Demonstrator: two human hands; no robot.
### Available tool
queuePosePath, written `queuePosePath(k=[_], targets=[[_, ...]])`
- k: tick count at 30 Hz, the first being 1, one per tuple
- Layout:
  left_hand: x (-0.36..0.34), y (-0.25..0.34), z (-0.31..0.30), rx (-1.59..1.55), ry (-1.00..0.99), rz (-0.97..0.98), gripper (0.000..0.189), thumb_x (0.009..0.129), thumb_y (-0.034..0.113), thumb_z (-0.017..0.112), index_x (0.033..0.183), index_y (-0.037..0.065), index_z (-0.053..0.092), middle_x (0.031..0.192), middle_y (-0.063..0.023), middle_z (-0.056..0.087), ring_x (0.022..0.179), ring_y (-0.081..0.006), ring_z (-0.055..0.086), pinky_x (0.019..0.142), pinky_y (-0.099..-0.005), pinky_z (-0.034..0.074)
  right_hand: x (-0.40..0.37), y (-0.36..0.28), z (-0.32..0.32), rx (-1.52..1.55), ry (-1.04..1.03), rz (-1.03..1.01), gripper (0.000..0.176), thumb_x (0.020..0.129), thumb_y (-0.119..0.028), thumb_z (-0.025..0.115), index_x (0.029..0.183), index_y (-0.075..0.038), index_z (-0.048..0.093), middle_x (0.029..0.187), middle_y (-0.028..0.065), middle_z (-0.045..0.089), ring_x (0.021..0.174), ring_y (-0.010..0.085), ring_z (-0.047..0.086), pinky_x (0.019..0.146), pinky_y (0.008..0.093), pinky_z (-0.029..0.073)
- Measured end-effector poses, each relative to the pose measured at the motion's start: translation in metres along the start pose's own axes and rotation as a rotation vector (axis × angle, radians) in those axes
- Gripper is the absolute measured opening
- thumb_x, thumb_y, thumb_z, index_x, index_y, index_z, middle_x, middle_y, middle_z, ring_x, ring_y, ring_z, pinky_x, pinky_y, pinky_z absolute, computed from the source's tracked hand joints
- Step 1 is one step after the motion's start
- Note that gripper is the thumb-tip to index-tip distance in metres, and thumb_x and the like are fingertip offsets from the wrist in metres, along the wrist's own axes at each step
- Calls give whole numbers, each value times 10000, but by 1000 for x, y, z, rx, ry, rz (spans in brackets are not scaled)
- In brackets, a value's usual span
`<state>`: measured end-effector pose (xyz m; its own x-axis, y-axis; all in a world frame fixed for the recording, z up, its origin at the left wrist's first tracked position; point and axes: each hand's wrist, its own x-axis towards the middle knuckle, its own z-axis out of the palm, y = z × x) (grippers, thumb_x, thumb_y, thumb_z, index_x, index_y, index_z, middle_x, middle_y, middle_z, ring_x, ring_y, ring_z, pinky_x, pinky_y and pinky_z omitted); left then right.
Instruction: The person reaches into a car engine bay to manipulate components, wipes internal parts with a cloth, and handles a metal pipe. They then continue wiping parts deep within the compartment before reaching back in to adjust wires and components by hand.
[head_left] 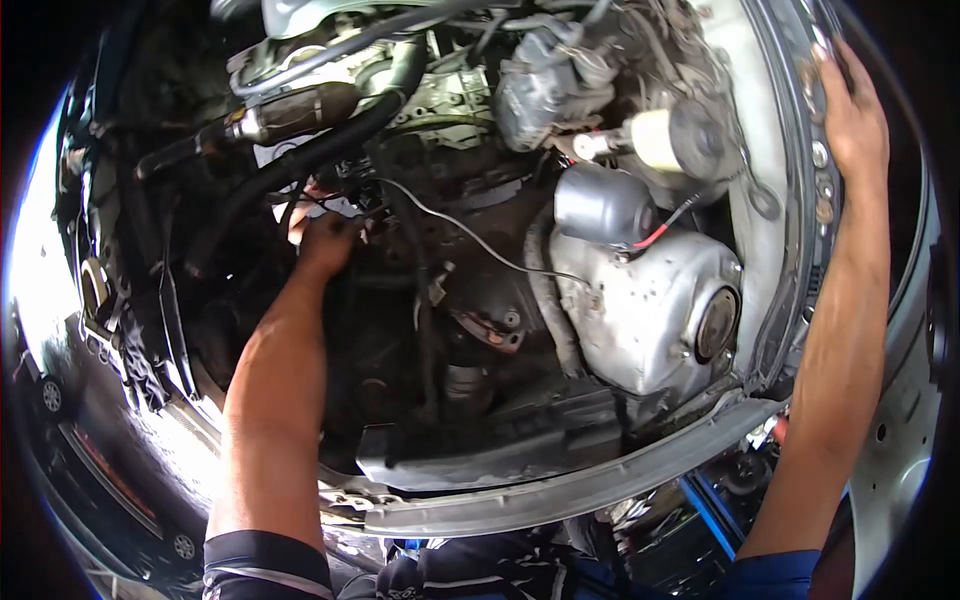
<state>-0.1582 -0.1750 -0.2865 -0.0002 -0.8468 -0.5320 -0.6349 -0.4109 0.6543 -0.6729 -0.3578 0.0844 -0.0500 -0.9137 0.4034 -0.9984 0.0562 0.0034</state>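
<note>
My left hand [326, 245] reaches deep into the engine bay, among dark hoses beside the engine. Its fingers look curled, but what they hold is hidden by shadow and the parts around them. Just above it runs a thick black hose [335, 145]. A thin grey wire [460, 225] stretches from near that hand to the silver strut tower [640, 310]. Over on the right, my right hand [855, 125] rests on the dark body edge [808, 130] of the bay, fingers stretched out and holding nothing visible.
A grey rounded canister [603, 205] with a red wire stands by the strut tower. Behind it is a pale reservoir with a dark cap [685, 140]. The metal front crossmember [520, 515] spans the near side. A dark car [90, 480] stands at lower left.
</note>
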Motion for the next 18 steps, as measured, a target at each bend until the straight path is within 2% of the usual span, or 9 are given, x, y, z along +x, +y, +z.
queuePosePath(k=[3, 5, 6, 9, 11, 14, 17, 18], targets=[[8, -8, -6, -4, -49, -52, 380, 906, 371, 713, 924, -9, 706, 843, -124, 719, 795, -210, 670, 755, -365, 515, -10, -14, -4, 22, 44, -52, 657, 936, -561, 573, 1394, -89, 576, 1270, 152, 668, 1159, 248, 635, 1015, 336, 451], [10, -4, -5, -13, -77, -92, 376, 911, 368, 711, 906, -8, 704, 822, -114, 713, 773, -199, 659, 740, -362, 510, -26, -45, -12, 277, 36, 45, 482, 973, -200, 623, 1365, 64, 527, 1207, 199, 666, 1081, 231, 652, 952, 318, 501], [8, 2, -7, -40, -77, -112, 383, 914, 375, 707, 898, -8, 704, 820, -116, 712, 771, -201, 655, 738, -361, 509, -24, -56, -12, 284, 54, 154, 503, 958, -213, 638, 1359, 73, 533, 1257, 220, 645, 1155, 252, 620, 1003, 328, 472], [-2, 8, -8, -20, -26, -79, 408, 931, 399, 681, 890, -6, 708, 818, -119, 709, 765, -208, 647, 740, -361, 505, -25, -56, -14, 329, 27, 149, 502, 959, -219, 634, 1351, 80, 536, 1270, 222, 637, 1159, 255, 619, 1008, 330, 469], [-4, 18, -10, 140, -43, -100, 422, 942, 412, 658, 908, -6, 707, 820, -121, 707, 767, -215, 643, 747, -370, 501, -33, -55, -22, 355, -3, 17, 509, 960, -227, 633, 1353, 82, 534, 1269, 221, 639, 1157, 261, 621, 1008, 328, 470], [-6, 19, -6, 56, -29, -111, 407, 952, 390, 641, 931, -11, 701, 832, -134, 702, 777, -227, 638, 759, -391, 496, -33, -52, -20, 301, -13, -11, 518, 957, -245, 643, 1345, 83, 542, 1249, 216, 651, 1133, 251, 631, 993, 317, 478], [-1, -4, 1, -15, -17, -74, 387, 952, 366, 636, 957, -14, 702, 884, -152, 709, 819, -244, 650, 789, -397, 497, -19, -34, 1, 491, 68, 133, 554, 941, -270, 650, 1385, 35, 520, 1308, 234, 609, 1219, 309, 587, 1048, 378, 446], [1, -12, 1, -30, -8, -36, 376, 951, 354, 633, 970, -15, 705, 923, -162, 718, 855, -257, 663, 811, -399, 501, 0, -5, 1, 274, -56, 124, 595, 936, -424, 606, 1373, -23, 560, 1282, 194, 640, 1184, 285, 613, 1024, 364, 453]])
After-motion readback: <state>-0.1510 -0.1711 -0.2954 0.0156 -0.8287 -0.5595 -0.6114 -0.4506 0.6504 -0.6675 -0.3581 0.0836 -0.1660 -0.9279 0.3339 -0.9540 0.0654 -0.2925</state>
